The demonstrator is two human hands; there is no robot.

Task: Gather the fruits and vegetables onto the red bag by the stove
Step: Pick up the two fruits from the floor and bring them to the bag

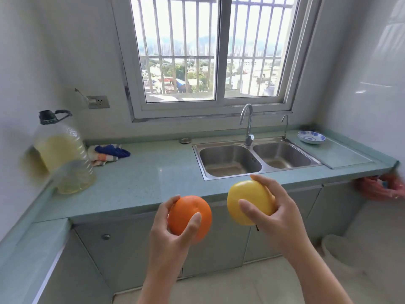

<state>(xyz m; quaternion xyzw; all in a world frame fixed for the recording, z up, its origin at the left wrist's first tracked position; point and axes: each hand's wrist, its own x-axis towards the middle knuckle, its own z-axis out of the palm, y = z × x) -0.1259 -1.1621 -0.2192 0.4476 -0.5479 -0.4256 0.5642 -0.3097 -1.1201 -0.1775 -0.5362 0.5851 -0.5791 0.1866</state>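
Two bare hands are raised in front of a kitchen counter, each holding one piece of fruit. The left hand grips a round, bright orange fruit, with the thumb across its near face and the fingers curled behind it. The right hand grips a smooth yellow apple, thumb on the near side and fingers wrapped over the top. A short dark stem points downward. The two fruits are near each other but apart, held in the air just in front of the counter's edge, above grey cabinet doors.

Beyond the hands runs a pale green speckled countertop. Set into it is a stainless steel sink with two basins, and a curved chrome tap stands behind the divider. To the right of the sink, a shallow blue-and-white patterned bowl sits on a flat pale board.

On the left of the counter lies a crumpled blue, white and orange cloth. Near it, in the corner, stands a large clear plastic bottle of yellowish liquid with a dark cap and handle, blurred in the view.

A bunch of crumpled red plastic hangs under the counter's right end. I cannot tell what it is. Above the sink, a white-framed barred window looks out over rooftops and trees.
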